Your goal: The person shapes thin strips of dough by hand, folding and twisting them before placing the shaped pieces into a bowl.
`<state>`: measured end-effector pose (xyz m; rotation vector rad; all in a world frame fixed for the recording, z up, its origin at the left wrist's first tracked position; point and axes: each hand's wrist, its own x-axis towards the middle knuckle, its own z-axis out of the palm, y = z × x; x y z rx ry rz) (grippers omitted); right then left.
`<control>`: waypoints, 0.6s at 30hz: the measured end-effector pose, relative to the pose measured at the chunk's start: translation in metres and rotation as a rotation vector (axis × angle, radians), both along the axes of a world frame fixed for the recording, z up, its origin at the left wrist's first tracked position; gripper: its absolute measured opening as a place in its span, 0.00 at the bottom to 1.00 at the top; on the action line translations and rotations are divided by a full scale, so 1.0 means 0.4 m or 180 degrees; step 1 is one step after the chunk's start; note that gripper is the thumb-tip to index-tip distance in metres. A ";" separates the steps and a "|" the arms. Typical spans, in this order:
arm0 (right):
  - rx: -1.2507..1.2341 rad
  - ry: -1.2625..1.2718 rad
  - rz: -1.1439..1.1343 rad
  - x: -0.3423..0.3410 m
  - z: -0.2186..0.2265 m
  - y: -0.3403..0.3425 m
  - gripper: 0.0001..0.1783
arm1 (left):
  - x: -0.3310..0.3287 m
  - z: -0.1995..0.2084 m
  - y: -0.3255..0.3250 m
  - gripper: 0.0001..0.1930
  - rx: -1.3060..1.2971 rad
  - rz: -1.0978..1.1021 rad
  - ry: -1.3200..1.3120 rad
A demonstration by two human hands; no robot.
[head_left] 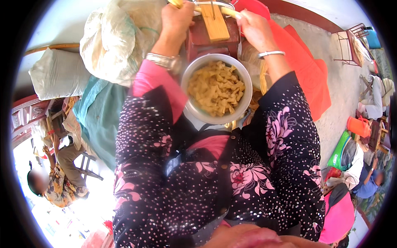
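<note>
My left hand [177, 20] and my right hand [255, 29] are both closed on a pale yellow strip [230, 12]. It appears to cross a yellow wooden board [216, 27], and I cannot tell whether it is one length or two. A thin metal rod stands up at the board's far part. Under the board is a dark red wooden stand [198, 44]. Nearer to me, between my forearms, a pale round basin [247, 82] holds many crinkled yellowish-brown pieces [219, 89].
Translucent plastic sacks [113, 45] and a teal cloth [103, 115] lie to the left. Red sheeting [310, 78] spreads on the right, with an orange bucket [358, 126] farther off. A seated person [62, 177] is at far left; another person [368, 182] is at far right.
</note>
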<state>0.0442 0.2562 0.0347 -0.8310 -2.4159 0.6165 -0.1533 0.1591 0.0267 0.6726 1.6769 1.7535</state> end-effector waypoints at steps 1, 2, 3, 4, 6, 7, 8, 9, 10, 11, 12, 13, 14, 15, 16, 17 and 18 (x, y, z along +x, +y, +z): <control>-0.0172 0.0186 0.0013 0.019 -0.011 0.013 0.16 | -0.021 0.002 -0.018 0.07 0.0153 -0.0287 -0.0127; -0.0352 0.0352 -0.0015 0.028 0.005 -0.003 0.16 | -0.013 0.027 -0.038 0.09 -0.0017 -0.0643 -0.0128; -0.0883 0.0450 -0.0107 0.043 0.030 -0.018 0.15 | -0.003 0.057 -0.065 0.10 -0.0187 -0.1005 -0.0133; -0.1268 0.0691 0.0001 0.045 0.059 -0.041 0.16 | 0.014 0.092 -0.092 0.12 -0.0355 -0.1364 -0.0126; -0.2048 0.1162 0.0196 0.050 0.093 -0.084 0.17 | 0.063 0.122 -0.156 0.14 -0.0597 -0.1942 0.0054; -0.1958 0.1164 0.0326 0.054 0.115 -0.109 0.17 | 0.085 0.125 -0.182 0.15 -0.0766 -0.2213 0.0121; -0.2152 0.1210 0.0425 0.061 0.122 -0.125 0.16 | 0.097 0.107 -0.191 0.17 -0.1115 -0.2490 0.0300; -0.2073 0.1191 0.0573 0.066 0.129 -0.142 0.16 | 0.120 0.103 -0.200 0.18 -0.1399 -0.2695 0.0479; -0.1997 0.1184 0.0765 0.073 0.132 -0.164 0.15 | 0.147 0.106 -0.217 0.19 -0.1681 -0.2864 0.0678; -0.1919 0.1191 0.0891 0.084 0.134 -0.189 0.15 | 0.159 0.088 -0.217 0.20 -0.1819 -0.2995 0.0479; -0.1841 0.1198 0.1017 0.096 0.137 -0.224 0.14 | 0.170 0.064 -0.226 0.21 -0.1541 -0.3190 0.0119; -0.2117 0.1048 0.0868 0.107 0.138 -0.263 0.14 | 0.181 0.035 -0.241 0.22 -0.1243 -0.3365 -0.0225; -0.2400 0.0919 0.0741 0.114 0.131 -0.299 0.13 | 0.194 0.002 -0.260 0.23 -0.0962 -0.3502 -0.0559; -0.1941 0.0917 0.1003 0.115 0.111 -0.322 0.13 | 0.219 -0.067 -0.297 0.26 -0.0818 -0.3086 -0.0939; -0.1449 0.0859 0.1201 0.118 0.083 -0.346 0.13 | 0.260 -0.078 -0.293 0.28 -0.0289 -0.2970 -0.1000; -0.1079 0.0747 0.1126 0.123 0.061 -0.386 0.13 | 0.303 -0.076 -0.292 0.29 0.0215 -0.2841 -0.1034; -0.0712 0.0625 0.1053 0.130 0.042 -0.427 0.12 | 0.318 -0.056 -0.274 0.30 -0.0340 -0.2989 -0.1673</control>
